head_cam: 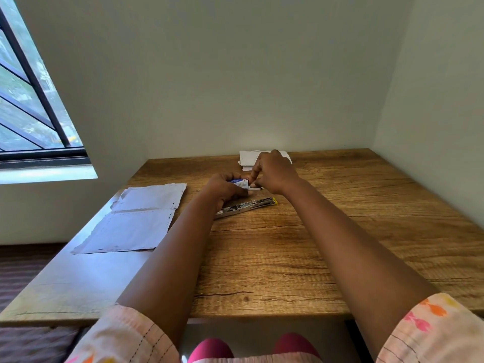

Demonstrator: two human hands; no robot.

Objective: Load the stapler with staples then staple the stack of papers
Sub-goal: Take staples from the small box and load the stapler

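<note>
A wooden table [340, 231] stands in a pale-walled corner beside a barred window [28, 100].

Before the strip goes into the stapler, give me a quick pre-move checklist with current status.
1. Stapler opened flat on the table: ok.
2. Staple box held in left hand: ok.
3. Staple strip pinched by right hand, partly out of box: ok.
4. Strip fully clear of box: cannot tell.
5. Stapler channel empty: cannot tell.
6. Papers within reach, left of stapler: ok.
</note>
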